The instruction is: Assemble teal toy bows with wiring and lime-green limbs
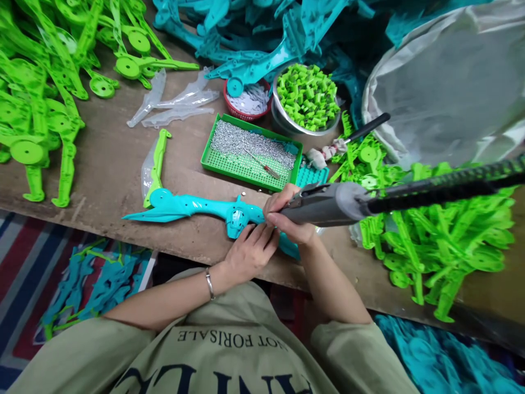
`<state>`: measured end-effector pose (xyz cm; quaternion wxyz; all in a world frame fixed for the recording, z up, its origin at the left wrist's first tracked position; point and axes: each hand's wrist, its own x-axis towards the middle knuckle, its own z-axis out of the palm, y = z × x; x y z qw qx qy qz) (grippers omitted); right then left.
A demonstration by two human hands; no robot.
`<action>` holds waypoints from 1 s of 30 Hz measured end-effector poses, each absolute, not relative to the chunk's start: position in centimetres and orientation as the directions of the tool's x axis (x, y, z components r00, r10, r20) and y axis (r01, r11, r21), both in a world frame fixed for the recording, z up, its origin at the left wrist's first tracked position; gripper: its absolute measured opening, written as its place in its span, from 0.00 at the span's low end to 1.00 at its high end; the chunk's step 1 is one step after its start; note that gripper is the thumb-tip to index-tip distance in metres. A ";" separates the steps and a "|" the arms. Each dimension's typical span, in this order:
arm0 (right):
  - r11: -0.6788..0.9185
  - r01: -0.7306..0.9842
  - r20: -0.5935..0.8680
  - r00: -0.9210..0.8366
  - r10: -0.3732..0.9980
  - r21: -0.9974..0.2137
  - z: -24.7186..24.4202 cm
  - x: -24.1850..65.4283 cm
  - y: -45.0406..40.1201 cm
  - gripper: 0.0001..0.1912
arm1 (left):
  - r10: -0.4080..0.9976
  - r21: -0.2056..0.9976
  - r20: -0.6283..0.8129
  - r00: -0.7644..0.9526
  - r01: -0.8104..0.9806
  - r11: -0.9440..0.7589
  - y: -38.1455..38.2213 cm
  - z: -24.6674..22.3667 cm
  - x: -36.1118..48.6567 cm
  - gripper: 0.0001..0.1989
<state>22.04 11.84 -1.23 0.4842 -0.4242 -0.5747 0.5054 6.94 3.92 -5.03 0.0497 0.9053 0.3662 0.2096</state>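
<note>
My right hand [289,216] is wrapped around a grey electric screwdriver [328,203], whose cable runs off to the right. The tool's tip is hidden behind my fingers, over the right part of a long turquoise plastic toy part [197,206]. That part lies along the table's front edge, with its pointed end to the left. My left hand [250,253] presses its fingers against the part's near side, just left of my right hand, and holds it. Touching its left end is a bright green plastic strip [158,164] with a clear piece beside it.
A green tray [241,169] holds many screws and a small screwdriver [262,164]. Behind it stand a red basket [246,115] and a metal bowl [305,130] of green pieces. Green parts [447,235] heap up right and left; turquoise ones [262,60] at the back. A white sack [443,82] stands back right.
</note>
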 end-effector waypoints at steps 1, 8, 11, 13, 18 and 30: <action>0.143 -0.015 0.143 -0.227 0.963 -0.990 -1.2 22.0 12.1 0.20 | 0.683 0.243 0.341 0.646 0.641 -0.728 4.0 -5.0 7.0 0.19; 0.335 -0.093 0.339 -0.031 0.940 -0.938 2.0 22.6 12.4 0.16 | 0.678 0.200 0.354 0.644 0.656 -0.727 4.5 -4.5 7.2 0.17; 0.456 -0.041 0.443 0.176 0.879 -0.889 3.8 23.5 12.6 0.14 | 0.677 0.193 0.345 0.650 0.657 -0.729 6.1 -3.1 6.2 0.15; 0.474 -0.011 0.459 0.232 0.858 -0.880 4.3 24.1 12.8 0.14 | 0.722 0.193 0.301 0.623 0.702 -0.685 7.8 -2.0 5.3 0.18; 0.463 -0.012 0.441 0.285 0.851 -0.886 4.0 24.9 13.1 0.13 | 0.791 0.218 0.081 0.606 0.764 -0.608 11.1 -0.6 3.7 0.30; 0.488 -0.030 0.435 0.407 0.803 -0.873 0.1 24.2 20.0 0.15 | 0.841 0.342 0.062 0.537 0.781 -0.523 10.6 -1.7 3.4 0.28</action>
